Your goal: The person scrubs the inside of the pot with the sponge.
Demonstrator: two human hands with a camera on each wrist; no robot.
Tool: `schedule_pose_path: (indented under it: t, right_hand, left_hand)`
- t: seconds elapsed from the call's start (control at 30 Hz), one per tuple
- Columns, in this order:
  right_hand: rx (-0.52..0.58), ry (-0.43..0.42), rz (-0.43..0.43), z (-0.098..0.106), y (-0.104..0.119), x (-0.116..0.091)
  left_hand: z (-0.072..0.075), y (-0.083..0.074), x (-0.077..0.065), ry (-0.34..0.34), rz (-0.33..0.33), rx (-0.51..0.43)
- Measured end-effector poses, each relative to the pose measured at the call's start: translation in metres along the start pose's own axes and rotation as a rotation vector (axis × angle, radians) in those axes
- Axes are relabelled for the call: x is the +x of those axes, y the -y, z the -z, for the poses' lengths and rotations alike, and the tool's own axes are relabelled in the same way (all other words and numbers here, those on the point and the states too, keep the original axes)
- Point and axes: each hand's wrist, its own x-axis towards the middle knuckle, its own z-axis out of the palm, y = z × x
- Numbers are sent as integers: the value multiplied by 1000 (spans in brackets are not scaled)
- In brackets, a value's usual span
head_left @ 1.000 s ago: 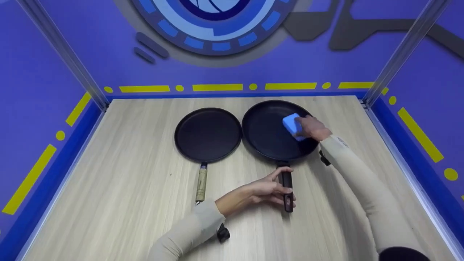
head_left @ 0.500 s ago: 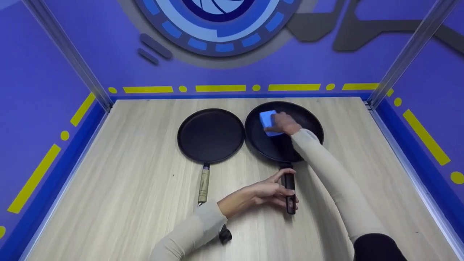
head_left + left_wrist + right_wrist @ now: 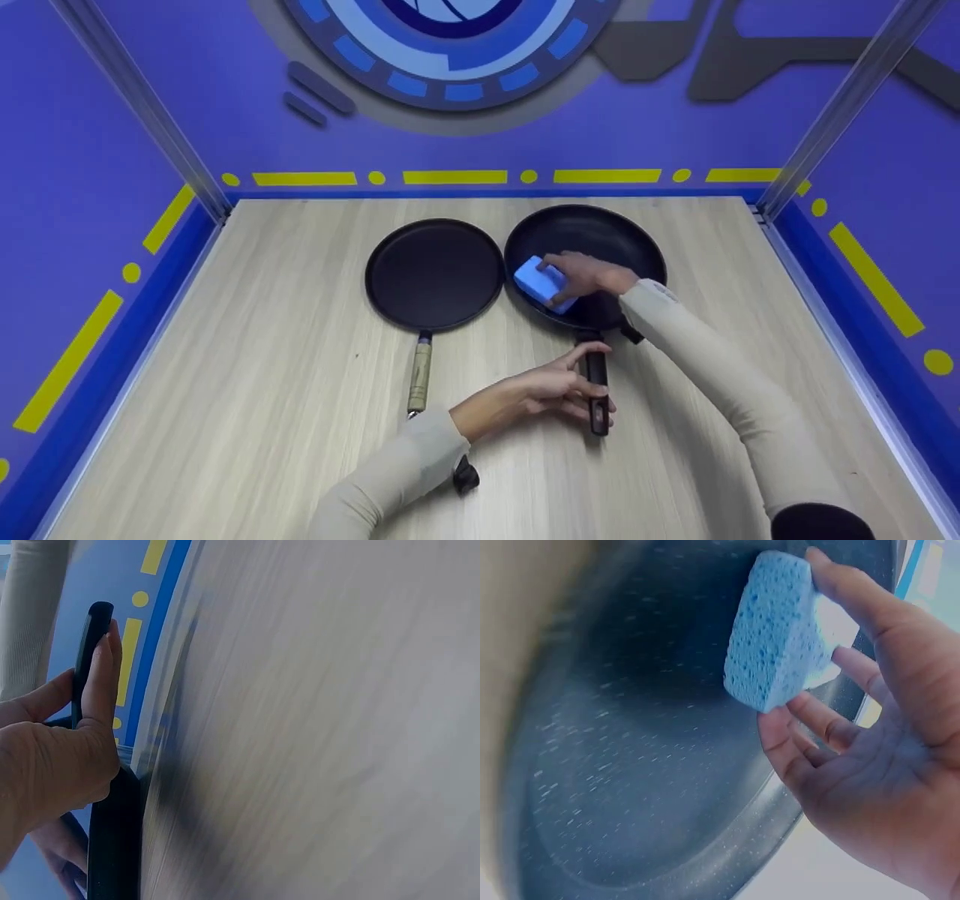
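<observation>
A black frying pan lies on the right half of the table, its dark handle toward the near edge. My left hand holds that handle between thumb and fingers; the left wrist view shows the left hand around the handle. Inside the pan, at its left front, my right hand grips a blue sponge. In the right wrist view the porous sponge is pinched between thumb and fingers of the right hand, over the speckled pan surface.
A flat black griddle pan with a wooden handle sits beside the frying pan, rims touching or nearly so. The wooden table is bounded by blue walls at the back and sides.
My right hand has swept the sponge leftward across the frying pan, then toward the near left side. My left hand keeps its hold on the handle; the griddle pan stays put.
</observation>
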Motion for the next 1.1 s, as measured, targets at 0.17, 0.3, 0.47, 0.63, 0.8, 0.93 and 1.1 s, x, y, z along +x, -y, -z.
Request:
schedule_pose_path:
  t: [0.17, 0.3, 0.47, 0.63, 0.8, 0.93, 1.1]
  right_hand:
    - [-5, 37, 44, -4, -7, -20]
    - [-1, 56, 50, -6, -12, -36]
    - [11, 57, 57, -7, -16, -43]
    - [-50, 57, 45, -4, -17, -47]
    - [-107, 75, 17, 0, -20, -56]
    - [-110, 66, -17, -1, -25, -63]
    - [-61, -1, -37, -1, -32, -70]
  left_hand:
    - [-1, 1, 0, 0, 0, -4]
    - [-3, 1, 0, 7, 4, -2]
    - [-3, 2, 0, -12, 4, -16]
    - [-2, 2, 1, -28, -4, -20]
    - [-2, 2, 0, -33, -4, -22]
    - [-2, 3, -1, -27, -4, -27]
    - [-2, 4, -1, -14, -12, -23]
